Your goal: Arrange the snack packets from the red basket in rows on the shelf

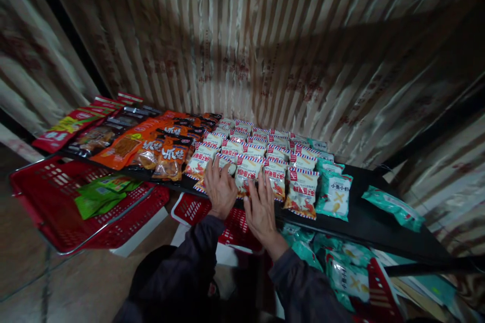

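Observation:
Rows of small white snack bags with red lettering and striped edges (301, 189) stand on a black shelf (364, 212). My left hand (220, 186) lies with its fingers stretched over a front-row bag left of the middle. Beside it, my right hand (261, 207) rests its outstretched fingertips on the front bags (248, 167) just to the right. Neither hand is closed round a bag. Right of the white bags are teal snack bags (335, 194), and to the left stand orange-and-black snack bags (172, 154).
Farther left lie an orange packet (125, 144), dark packets (96, 131) and red packets (70, 123). A red basket (45, 212) holds green packets (104, 192). Below the shelf, another red basket (381, 287) holds teal bags. One teal bag (394, 207) lies alone at right. A corrugated sheet (246, 45) hangs behind.

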The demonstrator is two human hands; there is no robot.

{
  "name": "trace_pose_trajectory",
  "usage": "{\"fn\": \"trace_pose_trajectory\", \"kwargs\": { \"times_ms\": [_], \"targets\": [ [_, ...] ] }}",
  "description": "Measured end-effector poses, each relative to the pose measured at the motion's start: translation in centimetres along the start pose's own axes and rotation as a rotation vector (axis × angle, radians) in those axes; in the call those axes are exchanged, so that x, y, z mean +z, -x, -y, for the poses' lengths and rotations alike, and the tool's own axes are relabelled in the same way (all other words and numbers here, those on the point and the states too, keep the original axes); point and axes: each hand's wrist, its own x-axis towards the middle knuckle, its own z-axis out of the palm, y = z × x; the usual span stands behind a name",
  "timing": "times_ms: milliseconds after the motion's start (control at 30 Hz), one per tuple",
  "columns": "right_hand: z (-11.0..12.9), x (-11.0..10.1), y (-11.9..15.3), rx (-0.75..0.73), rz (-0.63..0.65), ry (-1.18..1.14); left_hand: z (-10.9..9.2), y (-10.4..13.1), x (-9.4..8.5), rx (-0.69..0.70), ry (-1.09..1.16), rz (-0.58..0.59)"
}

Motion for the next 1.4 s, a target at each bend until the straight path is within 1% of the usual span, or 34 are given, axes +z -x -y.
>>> {"fn": "trace_pose_trajectory", "kwargs": {
  "times_ms": [133, 233, 333, 433, 533, 667, 867, 967, 1233, 1400],
  "targets": [
    [0.6, 2.0, -0.7, 0.009, 0.036, 0.008, 1.5, 0.9, -0.1, -0.043, -0.077, 0.042],
    [1.3, 3.0, -1.5, -0.017, 0.069, 0.020, 2.3, 0.7, -0.1, -0.060, -0.125, 0.066],
    [2.0, 3.7, -2.2, -0.026, 0.094, 0.036, 2.4, 0.3, -0.2, -0.066, -0.165, 0.096],
    [2.2, 4.1, -2.6, -0.017, 0.095, 0.055, 1.9, 0.0, -0.4, -0.066, -0.196, 0.118],
    [1.8, 4.1, -2.5, 0.008, 0.099, 0.078, 1.4, 0.0, -0.3, -0.077, -0.212, 0.133],
    [1.6, 3.8, -2.5, 0.019, 0.123, 0.090, 1.4, 0.0, 0.1, -0.112, -0.212, 0.127],
    [1.9, 3.3, -2.8, 0.028, 0.127, 0.072, 1.5, -0.9, 0.1, -0.150, -0.186, 0.068],
    [1.8, 3.3, -2.9, 0.023, 0.113, 0.070, 1.6, -1.3, 0.2, -0.138, -0.157, 0.051],
    [1.1, 3.4, -2.8, 0.007, 0.074, 0.041, 2.2, -1.8, 1.3, -0.137, -0.072, -0.044],
    [0.9, 3.4, -2.7, -0.006, 0.053, 0.029, 2.3, -1.8, 1.9, -0.145, -0.053, -0.052]
  ]
}}
